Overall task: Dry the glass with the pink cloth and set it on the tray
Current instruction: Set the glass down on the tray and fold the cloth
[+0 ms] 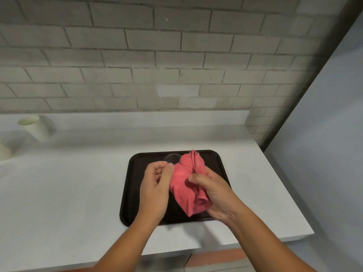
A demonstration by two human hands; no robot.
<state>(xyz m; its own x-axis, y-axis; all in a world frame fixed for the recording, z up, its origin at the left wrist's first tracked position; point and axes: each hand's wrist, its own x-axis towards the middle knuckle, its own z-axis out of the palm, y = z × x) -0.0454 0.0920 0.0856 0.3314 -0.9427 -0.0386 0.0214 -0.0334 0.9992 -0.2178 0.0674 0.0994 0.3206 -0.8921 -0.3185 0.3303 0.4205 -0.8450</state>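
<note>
Gripping the bunched pink cloth (188, 185), the right hand (212, 193) wraps it around a clear drinking glass (172, 158) over the black rectangular plastic tray (133, 173); the left hand (155, 185) curls loosely at the rim. Wet glass may slip.

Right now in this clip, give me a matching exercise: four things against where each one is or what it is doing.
Things:
1. pink cloth
2. tray
3. pale cup
4. left hand

States:
A. far left on the counter
B. bunched in the right hand
C. fingers curled at the cloth's left edge
D. dark, flat on the counter under both hands

Pairs: 1-B, 2-D, 3-A, 4-C
</note>
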